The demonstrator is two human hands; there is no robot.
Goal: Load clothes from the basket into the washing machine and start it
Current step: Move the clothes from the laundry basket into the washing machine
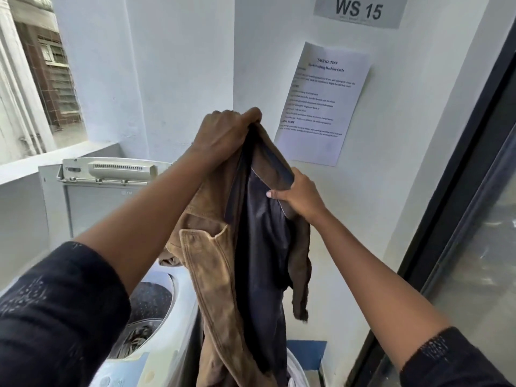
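Observation:
A brown jacket with a dark lining hangs in the air in front of me. My left hand grips its top edge, held high. Lower and to the right, my right hand pinches another fold of the same jacket. Below left stands the white top-loading washing machine with its drum open and some clothing lying at the bottom. The machine's raised lid stands behind it. Under the hanging jacket at the bottom, a rim of the white basket shows.
A printed sheet and a "WS 15" sign hang on the white wall ahead. A dark-framed glass door runs along the right. At the left is a ledge with an open window.

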